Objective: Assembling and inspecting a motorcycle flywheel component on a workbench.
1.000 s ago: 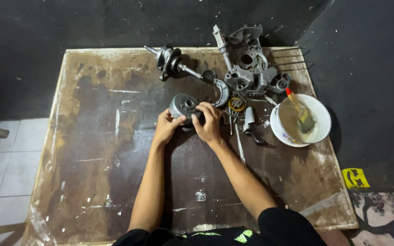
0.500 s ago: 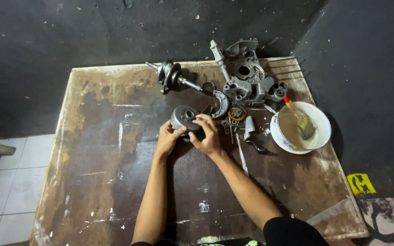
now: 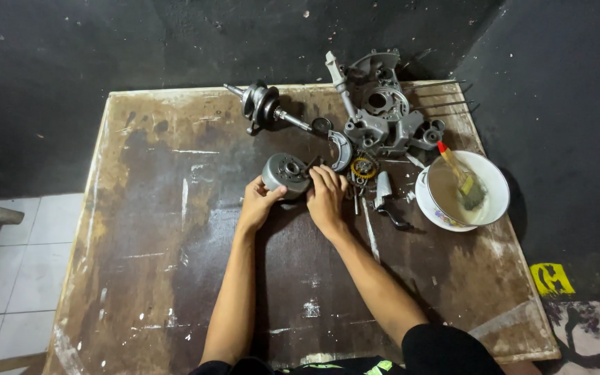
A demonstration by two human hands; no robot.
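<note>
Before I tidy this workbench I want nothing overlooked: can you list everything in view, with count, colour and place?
Round drum part: one, grey metal, table centre, between both hands.
Crankshaft: one, dark steel, far side of the table, left of the casing.
Engine casing: one, grey, far right of the table.
Curved shoe-like part: one, grey, beside the casing.
Gear: one, brass-yellow, right of the drum.
Small loose parts: several, grey, right of the right hand; exact count unclear.
Bowl: one, white, right edge of the table, holds murky liquid.
Brush: one, red-tipped handle, in the bowl.
Table: one, worn brown.
Left hand: on the drum's near left side.
Right hand: on its right side.
</note>
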